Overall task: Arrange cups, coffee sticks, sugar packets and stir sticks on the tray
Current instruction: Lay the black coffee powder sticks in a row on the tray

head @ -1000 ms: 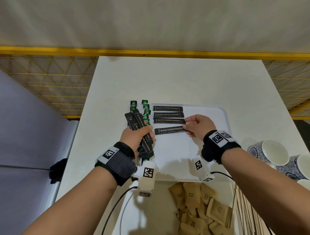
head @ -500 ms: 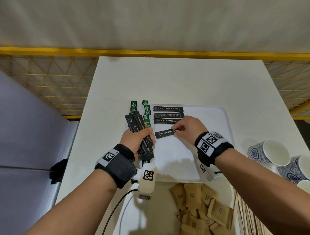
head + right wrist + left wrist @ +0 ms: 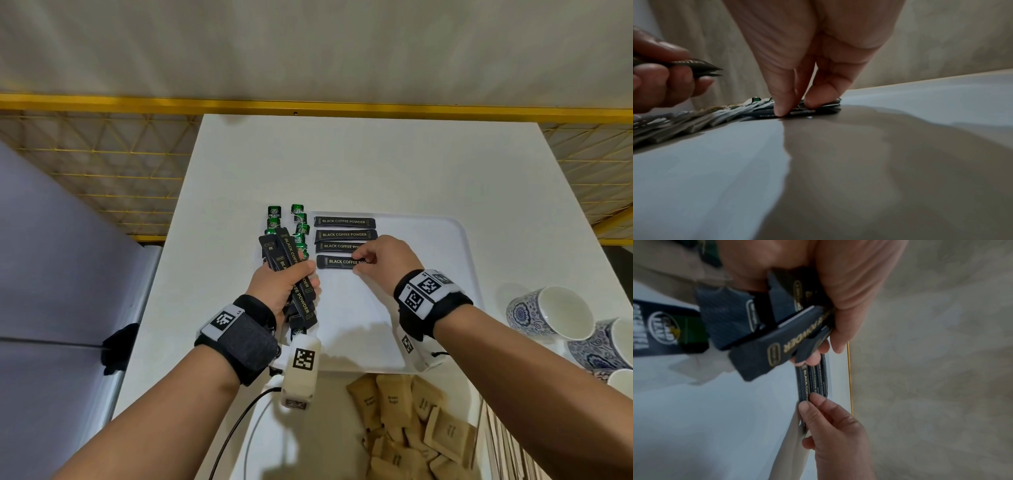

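A white tray lies mid-table. Three black coffee sticks lie in a row at its far left corner. Just below them lies a fourth black coffee stick, flat on the tray. My right hand pinches its right half between thumb and fingers, as the right wrist view also shows on the stick. My left hand grips a fanned bundle of black coffee sticks over the tray's left edge; the bundle fills the left wrist view. Green sticks lie on the table beyond the bundle.
Brown sugar packets fill a white bin in front of the tray. Wooden stir sticks lie to its right. Blue-patterned cups stand at the table's right edge. A yellow rail runs behind the table.
My right hand slid left along the fourth coffee stick; the stick tilted, then settled level under the third one. The left hand kept its bundle in place.
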Demonstrator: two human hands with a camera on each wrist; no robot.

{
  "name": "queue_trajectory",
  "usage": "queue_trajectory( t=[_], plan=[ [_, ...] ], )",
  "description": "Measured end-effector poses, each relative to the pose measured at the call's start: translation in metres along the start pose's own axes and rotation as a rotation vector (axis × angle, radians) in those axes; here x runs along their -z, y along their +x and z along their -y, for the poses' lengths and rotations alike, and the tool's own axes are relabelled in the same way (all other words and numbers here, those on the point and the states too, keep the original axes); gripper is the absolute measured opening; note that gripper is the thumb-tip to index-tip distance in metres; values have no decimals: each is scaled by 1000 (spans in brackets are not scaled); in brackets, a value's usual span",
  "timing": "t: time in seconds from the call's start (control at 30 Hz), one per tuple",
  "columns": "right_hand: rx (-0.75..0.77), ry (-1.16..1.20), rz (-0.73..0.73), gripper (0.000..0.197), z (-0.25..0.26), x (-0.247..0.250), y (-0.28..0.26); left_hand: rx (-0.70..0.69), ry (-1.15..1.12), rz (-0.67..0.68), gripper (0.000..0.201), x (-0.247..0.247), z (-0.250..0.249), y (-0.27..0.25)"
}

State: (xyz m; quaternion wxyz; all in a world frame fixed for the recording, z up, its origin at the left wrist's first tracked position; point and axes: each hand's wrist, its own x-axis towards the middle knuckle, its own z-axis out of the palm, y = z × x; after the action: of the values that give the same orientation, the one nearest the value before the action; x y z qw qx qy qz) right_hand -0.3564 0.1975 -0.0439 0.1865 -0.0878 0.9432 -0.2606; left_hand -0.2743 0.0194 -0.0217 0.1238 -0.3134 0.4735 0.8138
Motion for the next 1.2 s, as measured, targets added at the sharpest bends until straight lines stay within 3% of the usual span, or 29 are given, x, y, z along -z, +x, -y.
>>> queue_trajectory(
  t=[0.33,0.53,0.7,0.8,0.9,1.07,1.2],
  plan=[
    [-2,23,10,22,1,-1,2,18,-29,13,12,2,6,4],
    [103,212,-74,16,17,10,-11,47,13,50,13,-2,6,4],
    [-40,642,173,20,35,9,-19,-6,110,89,11,-7,9,-1],
    [-73,628,288,32,37,12,-23,-69,136,55,18,-6,10,-1],
    [-103,614,359,27,37,11,-29,-79,96,-1,25,-3,12,1],
    [-166,756,355,26,35,3,-40,-101,69,23,22,-3,11,2],
    [-147,812,282,12,34,7,-39,-73,69,44,14,-5,12,2]
  ],
)
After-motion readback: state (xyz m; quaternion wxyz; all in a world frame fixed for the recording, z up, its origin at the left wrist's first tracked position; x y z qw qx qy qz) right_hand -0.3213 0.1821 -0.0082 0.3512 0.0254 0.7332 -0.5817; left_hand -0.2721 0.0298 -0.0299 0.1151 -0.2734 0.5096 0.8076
